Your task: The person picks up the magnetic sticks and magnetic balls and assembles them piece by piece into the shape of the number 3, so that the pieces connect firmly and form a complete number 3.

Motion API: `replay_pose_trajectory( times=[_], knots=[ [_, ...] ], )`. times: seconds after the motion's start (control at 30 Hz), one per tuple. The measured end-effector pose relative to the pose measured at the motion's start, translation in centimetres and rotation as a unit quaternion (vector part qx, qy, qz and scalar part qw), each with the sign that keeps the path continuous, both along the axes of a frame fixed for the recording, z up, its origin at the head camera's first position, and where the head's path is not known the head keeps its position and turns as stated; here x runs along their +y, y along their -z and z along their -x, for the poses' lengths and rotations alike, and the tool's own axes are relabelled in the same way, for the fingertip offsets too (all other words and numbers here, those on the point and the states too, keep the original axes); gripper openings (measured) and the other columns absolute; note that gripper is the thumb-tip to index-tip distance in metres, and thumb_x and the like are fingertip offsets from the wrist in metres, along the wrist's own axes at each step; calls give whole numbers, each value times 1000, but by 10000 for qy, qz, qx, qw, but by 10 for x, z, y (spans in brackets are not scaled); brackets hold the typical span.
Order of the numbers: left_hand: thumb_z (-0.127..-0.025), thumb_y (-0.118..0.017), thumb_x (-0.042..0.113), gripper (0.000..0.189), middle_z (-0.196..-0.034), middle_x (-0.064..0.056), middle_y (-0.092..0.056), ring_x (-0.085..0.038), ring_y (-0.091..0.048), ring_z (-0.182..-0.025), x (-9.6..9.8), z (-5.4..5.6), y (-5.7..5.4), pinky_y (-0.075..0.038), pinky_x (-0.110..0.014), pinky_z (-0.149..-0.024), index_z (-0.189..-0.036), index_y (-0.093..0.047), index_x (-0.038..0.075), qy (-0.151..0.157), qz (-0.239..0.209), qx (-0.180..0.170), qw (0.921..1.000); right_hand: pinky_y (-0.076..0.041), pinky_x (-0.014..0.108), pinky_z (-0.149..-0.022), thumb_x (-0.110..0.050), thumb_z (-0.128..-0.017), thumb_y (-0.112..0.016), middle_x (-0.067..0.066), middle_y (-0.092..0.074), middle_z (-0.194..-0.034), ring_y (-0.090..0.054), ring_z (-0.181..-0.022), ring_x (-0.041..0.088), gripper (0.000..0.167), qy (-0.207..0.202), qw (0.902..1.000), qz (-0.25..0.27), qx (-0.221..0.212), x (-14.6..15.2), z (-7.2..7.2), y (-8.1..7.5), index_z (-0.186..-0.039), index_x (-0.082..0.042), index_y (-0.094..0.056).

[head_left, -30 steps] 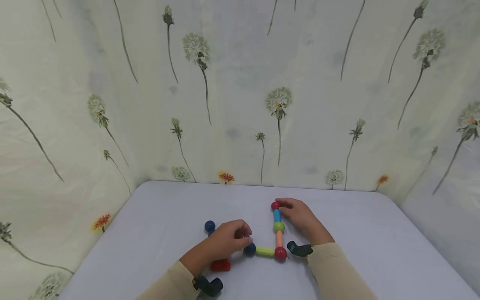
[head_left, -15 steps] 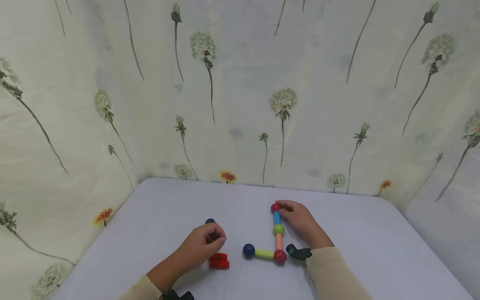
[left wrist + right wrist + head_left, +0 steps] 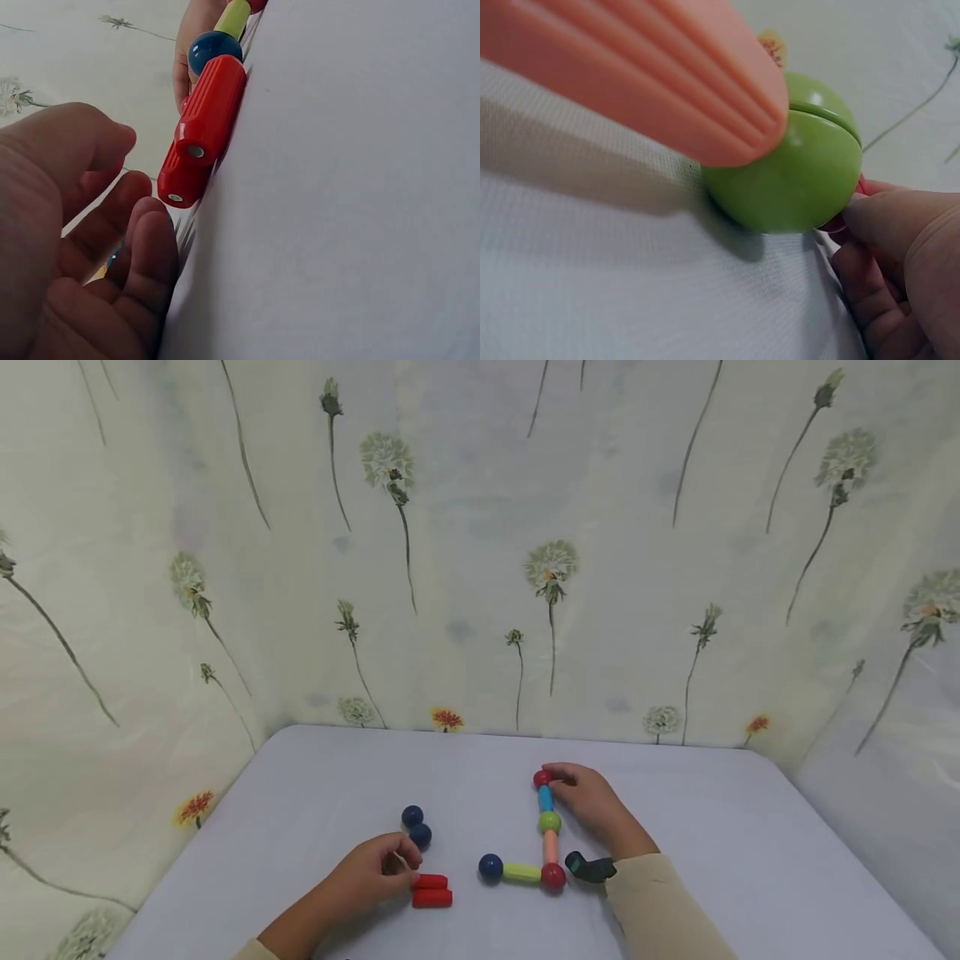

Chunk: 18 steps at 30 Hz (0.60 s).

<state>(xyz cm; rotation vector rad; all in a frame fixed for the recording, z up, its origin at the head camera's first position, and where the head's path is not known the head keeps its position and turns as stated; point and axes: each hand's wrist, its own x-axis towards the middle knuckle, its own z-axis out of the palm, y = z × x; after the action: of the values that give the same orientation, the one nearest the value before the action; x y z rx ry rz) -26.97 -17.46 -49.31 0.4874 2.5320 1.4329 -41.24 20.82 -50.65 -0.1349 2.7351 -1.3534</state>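
Observation:
My left hand [image 3: 367, 874] is beside two red magnetic rods [image 3: 432, 898] lying side by side; in the left wrist view, its loosely bent fingers hold nothing and stop short of the rod ends. Two dark blue balls [image 3: 420, 836] lie just beyond those fingers. With thumb and fingers, my right hand [image 3: 592, 802] pinches the red ball [image 3: 542, 779] at the far end of an L-shaped chain. From there run a blue rod [image 3: 546, 799], green ball [image 3: 550, 822], orange rod [image 3: 551, 847], second red ball [image 3: 553, 877], yellow-green rod [image 3: 522, 873] and blue ball [image 3: 491, 868]. The green ball mostly hides the pinched ball in the right wrist view.
Everything lies on a white-covered table [image 3: 675, 793]. A flower-printed cloth [image 3: 465, 568] hangs behind it and along both sides. A dark wrist strap [image 3: 589, 867] sits at the right sleeve's cuff, close to the chain's corner.
My left hand has moved left and nearer, from the chain's blue ball past the loose blue balls to the red rods. The right hand stays at the far red ball.

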Motion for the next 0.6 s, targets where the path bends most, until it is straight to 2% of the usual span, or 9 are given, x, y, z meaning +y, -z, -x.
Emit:
replay_pose_trajectory(
  times=[0.33,0.6],
  knots=[
    [-92,-77,8,18,-99,2,-68,-18,-62,-90,-3,3,4,-51,-23,-75,-105,-70,17,309,244,-278,9988,-40,59,-116,-25,-104,-64,2,-63,-145,-50,-143,31,38,-21,9999,-144,55,0,5,-1,-143,-28,-64],
    [-90,-79,7,19,-93,2,-66,-17,-60,-86,-2,4,4,-50,-24,-72,-103,-71,20,313,501,-377,9975,-39,60,-116,-23,-104,-65,4,-63,-145,-49,-143,33,38,47,9998,-191,44,0,1,2,-142,-27,-64]
  ],
)
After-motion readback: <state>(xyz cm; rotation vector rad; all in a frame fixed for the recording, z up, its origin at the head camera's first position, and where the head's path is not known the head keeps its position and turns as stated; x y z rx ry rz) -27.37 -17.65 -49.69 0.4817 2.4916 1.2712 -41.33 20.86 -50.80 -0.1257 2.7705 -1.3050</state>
